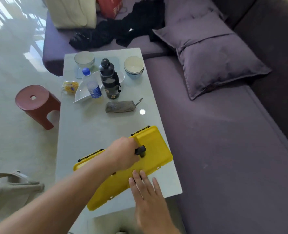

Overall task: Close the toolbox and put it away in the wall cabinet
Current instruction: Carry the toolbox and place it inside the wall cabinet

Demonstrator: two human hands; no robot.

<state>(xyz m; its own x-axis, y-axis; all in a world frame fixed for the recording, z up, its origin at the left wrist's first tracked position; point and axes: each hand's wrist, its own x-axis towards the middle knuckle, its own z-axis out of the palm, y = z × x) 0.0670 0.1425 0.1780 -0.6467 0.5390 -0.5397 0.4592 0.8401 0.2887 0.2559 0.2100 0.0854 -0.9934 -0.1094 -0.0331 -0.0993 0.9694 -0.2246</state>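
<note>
The yellow toolbox (155, 149) lies on the near end of the glass coffee table (89, 132), its lid down and black hinges along the far edge. My left hand (123, 155) is closed around the black handle (140, 151) on top of the lid. Flat on the toolbox's near front edge rests my right hand (145, 184), its fingers spread and the fingertips touching the yellow plastic. No wall cabinet is in view.
Further along the table stand two bowls (134, 66), a black flask (109, 78), a water bottle (91, 84) on a white dish, a snack packet and a grey pouch (120, 106). A purple sofa (224, 132) runs along the right. A red stool (36, 103) stands at left.
</note>
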